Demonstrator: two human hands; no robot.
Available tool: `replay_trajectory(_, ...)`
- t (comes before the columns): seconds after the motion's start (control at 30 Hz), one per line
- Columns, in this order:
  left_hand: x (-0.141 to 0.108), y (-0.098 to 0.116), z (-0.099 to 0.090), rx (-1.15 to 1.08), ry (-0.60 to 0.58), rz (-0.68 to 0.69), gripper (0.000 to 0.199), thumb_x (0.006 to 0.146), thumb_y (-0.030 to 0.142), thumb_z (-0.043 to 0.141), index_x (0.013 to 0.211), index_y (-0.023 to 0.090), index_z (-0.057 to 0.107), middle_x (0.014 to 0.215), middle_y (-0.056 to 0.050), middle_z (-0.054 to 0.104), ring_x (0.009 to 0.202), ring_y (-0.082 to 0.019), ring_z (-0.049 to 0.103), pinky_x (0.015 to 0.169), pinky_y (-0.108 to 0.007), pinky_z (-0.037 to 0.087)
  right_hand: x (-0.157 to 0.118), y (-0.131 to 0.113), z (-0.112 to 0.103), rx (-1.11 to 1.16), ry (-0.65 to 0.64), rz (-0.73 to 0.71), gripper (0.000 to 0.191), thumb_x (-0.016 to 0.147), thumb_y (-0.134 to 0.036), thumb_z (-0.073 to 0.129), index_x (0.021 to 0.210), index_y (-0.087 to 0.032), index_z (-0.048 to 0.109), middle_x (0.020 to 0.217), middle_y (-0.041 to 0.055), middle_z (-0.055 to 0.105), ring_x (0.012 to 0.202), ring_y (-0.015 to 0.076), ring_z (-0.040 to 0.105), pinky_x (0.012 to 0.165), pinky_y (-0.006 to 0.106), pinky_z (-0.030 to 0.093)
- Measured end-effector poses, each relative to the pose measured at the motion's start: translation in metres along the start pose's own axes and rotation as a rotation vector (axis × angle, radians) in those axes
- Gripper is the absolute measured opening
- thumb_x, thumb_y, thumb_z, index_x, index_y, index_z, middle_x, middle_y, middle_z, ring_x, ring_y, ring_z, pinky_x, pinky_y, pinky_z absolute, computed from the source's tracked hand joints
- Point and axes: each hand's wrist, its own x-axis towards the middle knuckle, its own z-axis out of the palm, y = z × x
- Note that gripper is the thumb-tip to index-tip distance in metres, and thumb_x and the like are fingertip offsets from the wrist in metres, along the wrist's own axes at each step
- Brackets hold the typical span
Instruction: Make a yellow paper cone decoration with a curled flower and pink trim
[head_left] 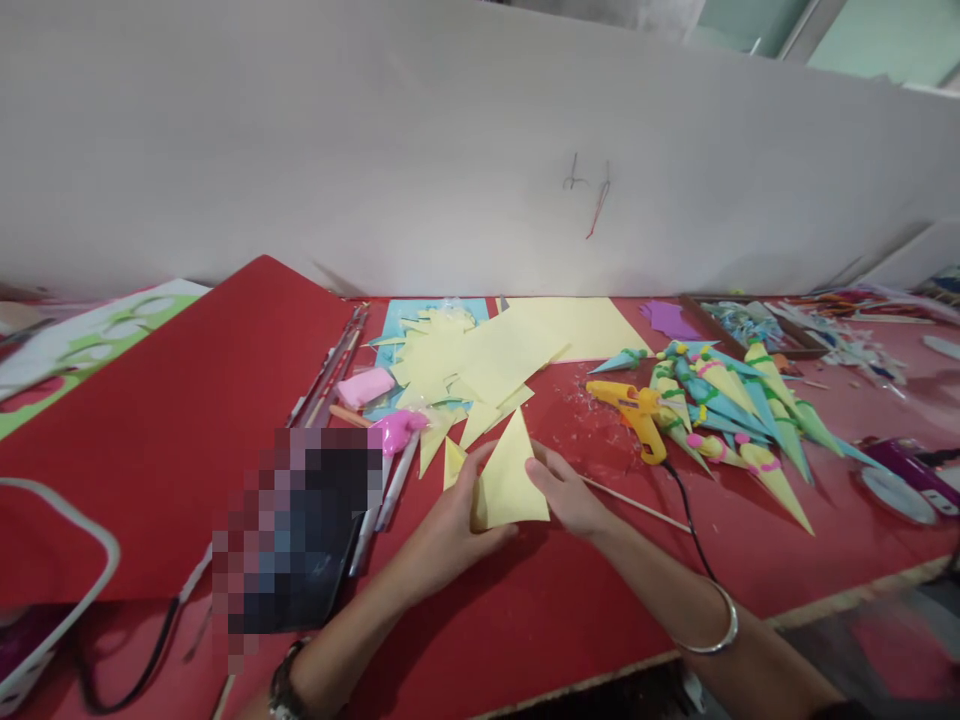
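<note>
Near the middle of the red table, a yellow paper piece [511, 480] rises to a point between my hands. My left hand [457, 515] grips its left side, with the thumb along the lower edge. On the right side, my right hand [566, 490] holds the same paper, its thumb near the upper edge. Just behind are cut yellow paper pieces [431, 365] and a larger yellow sheet [510, 350]. A yellow glue gun [634, 405] lies to the right, beside a pile of decorated blue and yellow paper cones [739, 400].
A large red sheet [187, 420] covers the left side. Pink clay packs [397, 430] and a pixelated dark object [315, 550] lie left of my hands. A thin stick [637, 503], purple paper [667, 318] and a purple device [911, 475] are at the right.
</note>
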Motion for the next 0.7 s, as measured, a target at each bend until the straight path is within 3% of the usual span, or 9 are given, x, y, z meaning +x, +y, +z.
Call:
replay_trajectory(0.2,0.0008,-0.0052,-0.0005,0.014,0.069,-0.008,0.07,0.074,0.033,0.057,0.132,0.018,0.022,0.129,-0.012,0.043,0.113,-0.026,0.046,0.092,-0.036,0.04,-0.0013,-0.0047,-0.0012,0.028,-0.102,-0.129,0.037,0.079,-0.056,0.044,0.09,-0.023,0.057,0.087,0.0036,0.061,0.077,0.0181,0.057,0.066,0.029,0.043)
replay_trajectory(0.33,-0.0009,-0.0033,-0.0016,-0.05,0.038,0.039,0.058,0.078,0.032,0.053,0.13,0.021,0.031,0.126,-0.008,0.048,0.11,-0.023,0.049,0.091,-0.034,0.041,-0.0016,-0.0055,-0.0008,0.062,-0.124,-0.113,0.031,0.079,-0.052,0.047,0.088,-0.024,0.056,0.084,0.0021,0.06,0.077,0.0171,0.056,0.066,0.028,0.042)
replay_trajectory(0.57,-0.0027,-0.002,-0.0015,-0.082,0.072,-0.043,0.042,0.078,0.041,0.049,0.116,0.022,0.051,0.09,-0.005,0.066,0.098,-0.026,0.055,0.085,-0.037,0.044,-0.0022,-0.005,-0.0014,0.038,-0.092,-0.012,0.028,0.072,-0.044,0.059,0.084,-0.02,0.052,0.074,-0.0005,0.055,0.068,0.0139,0.052,0.063,0.026,0.041)
replay_trajectory(0.7,-0.0023,-0.0089,-0.0013,-0.084,0.169,-0.05,0.036,0.077,0.043,0.048,0.102,0.021,0.06,0.089,-0.005,0.066,0.096,-0.026,0.055,0.088,-0.037,0.042,0.0008,-0.0025,-0.0012,-0.03,0.032,0.002,0.015,0.074,-0.034,0.056,0.082,-0.021,0.053,0.075,-0.0011,0.055,0.063,0.0119,0.05,0.058,0.024,0.04)
